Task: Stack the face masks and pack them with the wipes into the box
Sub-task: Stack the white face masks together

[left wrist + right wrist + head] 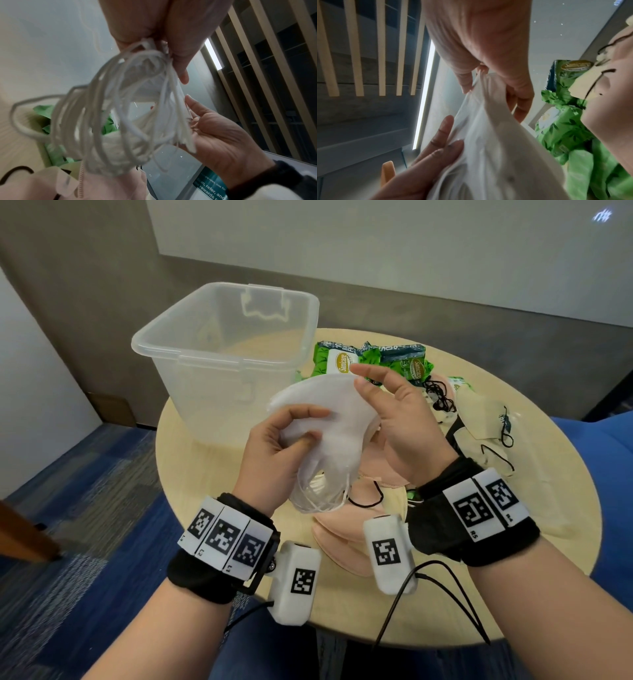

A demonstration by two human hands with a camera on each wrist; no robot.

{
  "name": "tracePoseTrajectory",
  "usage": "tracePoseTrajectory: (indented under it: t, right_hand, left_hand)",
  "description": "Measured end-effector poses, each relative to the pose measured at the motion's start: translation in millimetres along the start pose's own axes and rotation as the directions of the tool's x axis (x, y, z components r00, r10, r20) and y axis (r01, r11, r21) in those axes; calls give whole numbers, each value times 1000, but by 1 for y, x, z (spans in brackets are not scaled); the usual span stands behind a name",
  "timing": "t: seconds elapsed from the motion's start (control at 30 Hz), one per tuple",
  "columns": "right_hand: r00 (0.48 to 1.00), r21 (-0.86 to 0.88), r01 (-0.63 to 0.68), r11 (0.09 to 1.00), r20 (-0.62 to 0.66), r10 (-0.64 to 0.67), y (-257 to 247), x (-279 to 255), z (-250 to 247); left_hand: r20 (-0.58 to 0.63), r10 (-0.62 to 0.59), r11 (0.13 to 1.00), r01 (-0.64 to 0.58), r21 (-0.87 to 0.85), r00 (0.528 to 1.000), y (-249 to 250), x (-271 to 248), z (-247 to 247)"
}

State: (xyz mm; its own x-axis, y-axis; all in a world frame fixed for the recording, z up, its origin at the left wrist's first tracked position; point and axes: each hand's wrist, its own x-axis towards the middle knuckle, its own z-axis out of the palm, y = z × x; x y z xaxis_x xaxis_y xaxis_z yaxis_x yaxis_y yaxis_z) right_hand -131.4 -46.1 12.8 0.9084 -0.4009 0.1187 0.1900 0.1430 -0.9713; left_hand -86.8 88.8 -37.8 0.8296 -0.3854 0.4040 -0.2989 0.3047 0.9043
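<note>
While the left hand [274,453] grips a bunch of white face masks [325,419] above the round table [212,491], thumb on top and fingers curled beneath, the right hand [397,422] pinches the far edge of the same bunch between thumb and fingertips, its palm facing left. The bunch is held off the table between the two hands, its long axis running from the ear loops [120,115], which dangle toward the person, up and away to the rounded folded edge that points at the clear plastic box [222,347].

That box stands open, with nothing visible inside, on the far left of the table, directly beyond the left hand and just beyond the masks' far tip, so the left hand is the nearer one. My judgement is that stacking is not finished: pink masks [342,529] lie on the table below the hands, cream masks with black loops [479,412] lie to the right, and the green wipes packs [370,359] sit beyond the right hand, just beside the box's right wall. Any drop into the box would go forward and slightly left, with the loose loops likely to snag on its rim.
</note>
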Motion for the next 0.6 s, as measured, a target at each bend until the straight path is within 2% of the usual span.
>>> tracePoseTrajectory:
  t: [0.13,0.4,0.6]
  right_hand:
    - [999,-82,24,996,-35,-27,-2,4,-1]
    - [997,-2,-5,1000,-76,5,2,5,1]
    - [997,-91,4,996,-81,-11,8,4,4]
  left_hand:
    - [13,1,999,0,-54,1000,-1,0,2]
    - [-21,-32,997,31,-67,999,-5,1,1]
    - [-40,-26,999,24,-43,999,-1,1,4]
